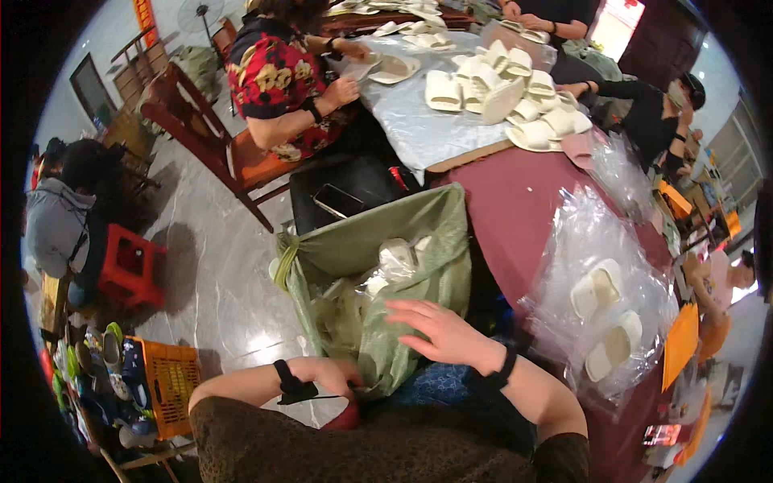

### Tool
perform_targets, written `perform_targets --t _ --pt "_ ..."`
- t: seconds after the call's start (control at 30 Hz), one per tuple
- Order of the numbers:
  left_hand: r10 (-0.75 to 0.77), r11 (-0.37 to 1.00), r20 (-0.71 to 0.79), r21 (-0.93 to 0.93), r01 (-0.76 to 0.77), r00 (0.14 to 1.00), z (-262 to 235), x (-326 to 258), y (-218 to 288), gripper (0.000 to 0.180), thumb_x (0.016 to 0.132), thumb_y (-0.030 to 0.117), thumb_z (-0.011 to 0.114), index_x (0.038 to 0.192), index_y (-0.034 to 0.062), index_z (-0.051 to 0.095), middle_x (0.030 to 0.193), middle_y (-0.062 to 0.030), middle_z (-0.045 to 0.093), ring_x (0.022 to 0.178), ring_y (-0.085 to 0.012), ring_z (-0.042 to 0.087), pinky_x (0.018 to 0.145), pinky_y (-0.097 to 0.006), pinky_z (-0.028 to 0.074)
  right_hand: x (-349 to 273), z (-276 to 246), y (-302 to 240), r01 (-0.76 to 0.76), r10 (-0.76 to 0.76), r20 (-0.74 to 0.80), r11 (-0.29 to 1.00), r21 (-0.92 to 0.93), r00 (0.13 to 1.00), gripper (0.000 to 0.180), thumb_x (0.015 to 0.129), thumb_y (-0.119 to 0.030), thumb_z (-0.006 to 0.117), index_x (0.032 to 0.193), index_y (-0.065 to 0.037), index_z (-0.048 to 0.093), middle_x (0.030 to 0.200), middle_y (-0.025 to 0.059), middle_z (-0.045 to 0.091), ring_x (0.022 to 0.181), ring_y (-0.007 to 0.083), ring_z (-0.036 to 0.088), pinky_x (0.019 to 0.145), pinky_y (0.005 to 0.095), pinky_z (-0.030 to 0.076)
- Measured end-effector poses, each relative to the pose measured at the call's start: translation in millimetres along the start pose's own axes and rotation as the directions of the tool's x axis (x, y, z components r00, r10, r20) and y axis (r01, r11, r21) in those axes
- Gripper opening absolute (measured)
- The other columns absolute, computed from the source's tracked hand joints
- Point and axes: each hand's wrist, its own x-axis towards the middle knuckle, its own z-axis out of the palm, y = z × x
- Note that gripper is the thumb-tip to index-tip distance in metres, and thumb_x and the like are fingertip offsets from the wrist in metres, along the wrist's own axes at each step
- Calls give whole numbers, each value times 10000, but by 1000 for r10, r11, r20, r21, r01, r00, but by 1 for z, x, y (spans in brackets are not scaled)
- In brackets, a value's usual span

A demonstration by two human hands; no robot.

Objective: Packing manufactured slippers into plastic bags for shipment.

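Extending over the near side of a green sack (pixel 439 221), the right hand (pixel 435 332) shows me straight, slightly spread fingers, gripping nothing visible; I cannot tell whether it touches the weave. The left hand (pixel 328 373) sits low beside the sack's near left edge, its fingertips hidden, so I cannot tell whether they pinch anything. The sack stands open in front of the wearer: woven plastic, dull olive with a faint sheen, creased into soft folds, its rim slack and roughly four-sided, with a yellow-green tie (pixel 287 264) at the left corner. Inside it I make out cream slippers (pixel 397 256), smooth and rounded, in clear, glinting film. To the right, on a maroon-covered desk (pixel 503 217), I note crumpled transparent bags (pixel 555 274) with two pale slippers (pixel 596 292), oval and beige-bedded, among them. Farther off, I find a heap of similar slippers (pixel 495 80), thick-soled and broad-strapped, on a wrinkled, silvery sheet (pixel 403 121). Left of the heap, a person in a red floral shirt (pixel 278 80) works beside another flat slipper (pixel 394 70).
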Motion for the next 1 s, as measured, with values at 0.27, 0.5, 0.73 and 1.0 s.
perform_targets --t 0.27,0.5,0.73,1.0 --pt "-529 637 -848 -369 -677 -36 35 -65 -65 146 987 176 555 926 62 622 907 -13 614 778 -121 582 756 -277 477 -38 3 83 -373 352 247 927 40 903 406 947 -367 611 1068 15 674 963 195 674 911 302 665 856 398 510" --pt "-920 55 -345 -582 -811 185 183 28 -247 533 935 230 620 1426 117 443 1225 -100 620 1066 -263 622 853 -392 538 -87 20 200 -807 933 -115 352 474 340 483 955 -296 604 1323 10 532 1244 121 612 1065 232 613 833 353 533" --pt "-661 184 -674 -571 -800 329 89 108 -214 637 982 523 492 1445 88 449 1398 -115 549 1188 -277 591 966 -445 511 -141 65 335 -883 840 -389 453 119 379 291 888 -202 599 1081 1 680 1023 211 711 976 323 674 863 382 499" --pt "-717 33 -617 -494 -869 324 13 52 -197 639 988 534 462 1438 81 455 1397 -118 548 1186 -279 592 968 -444 515 -131 71 304 -917 947 -271 257 305 175 438 975 -320 574 1254 16 604 1257 258 612 1224 405 533 998 398 426"
